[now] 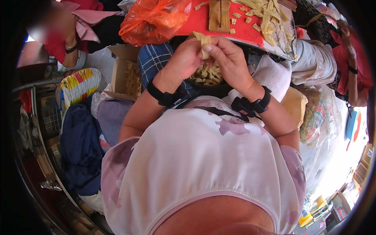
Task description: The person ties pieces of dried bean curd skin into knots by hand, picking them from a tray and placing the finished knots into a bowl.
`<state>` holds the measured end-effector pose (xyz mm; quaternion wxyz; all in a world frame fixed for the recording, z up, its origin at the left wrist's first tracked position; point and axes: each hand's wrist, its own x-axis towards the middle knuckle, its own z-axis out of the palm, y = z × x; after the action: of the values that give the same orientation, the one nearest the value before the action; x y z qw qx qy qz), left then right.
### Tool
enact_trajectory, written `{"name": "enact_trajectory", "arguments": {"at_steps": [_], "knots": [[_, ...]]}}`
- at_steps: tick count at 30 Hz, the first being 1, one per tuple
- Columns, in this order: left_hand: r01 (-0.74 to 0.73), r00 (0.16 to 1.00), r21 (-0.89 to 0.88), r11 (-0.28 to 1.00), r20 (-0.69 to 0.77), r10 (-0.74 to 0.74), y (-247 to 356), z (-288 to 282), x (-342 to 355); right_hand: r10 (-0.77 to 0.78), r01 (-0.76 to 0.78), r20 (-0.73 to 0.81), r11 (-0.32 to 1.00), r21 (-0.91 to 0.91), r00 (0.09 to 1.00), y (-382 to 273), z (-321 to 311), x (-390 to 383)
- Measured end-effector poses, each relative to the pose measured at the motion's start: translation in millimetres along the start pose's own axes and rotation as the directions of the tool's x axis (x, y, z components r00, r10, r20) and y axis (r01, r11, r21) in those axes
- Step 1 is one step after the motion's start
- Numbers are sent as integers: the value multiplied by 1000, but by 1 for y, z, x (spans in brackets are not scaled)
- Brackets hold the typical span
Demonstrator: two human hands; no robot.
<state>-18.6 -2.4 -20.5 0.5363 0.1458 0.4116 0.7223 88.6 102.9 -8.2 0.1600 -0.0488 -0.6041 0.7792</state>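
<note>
A pale yellow strip (204, 40), folded or knotted, is pinched between my two hands above a dark container. My left hand (185, 57) closes round its lower left side. With thumb and fingertips pressed together, my right hand (229, 58) grips it from the right. Below them, a heap of similar yellow strips (206, 75) fills the dark container, partly hidden by my hands and wrists. The strip's material is not plain from here. More loose yellow strips (269, 19) and short cut pieces lie on the red tabletop (250, 34) just ahead.
A wooden block (219, 15) and an orange plastic bag (153, 21) sit on the tabletop. On the left stands a cardboard box (118, 76) holding yellow pieces. Other people sit at the far left and far right. A pale towel (273, 72) lies by my right forearm.
</note>
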Motion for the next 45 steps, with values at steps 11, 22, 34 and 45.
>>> {"name": "enact_trajectory", "arguments": {"at_steps": [11,22,34,45], "knots": [[-363,696,920,150,160,701,-8,15,-5,-45,11,-116,960,-280,992,8,-21,19],[-389,674,921,-13,294,678,8,11,0,-155,143,19,848,-510,988,-5,-14,-1],[-459,796,758,463,120,593,11,17,-8,124,-121,85,991,-49,989,-27,-24,-4],[-562,704,711,424,142,696,22,10,-4,364,-339,-22,887,312,931,-27,-53,-6]]}}
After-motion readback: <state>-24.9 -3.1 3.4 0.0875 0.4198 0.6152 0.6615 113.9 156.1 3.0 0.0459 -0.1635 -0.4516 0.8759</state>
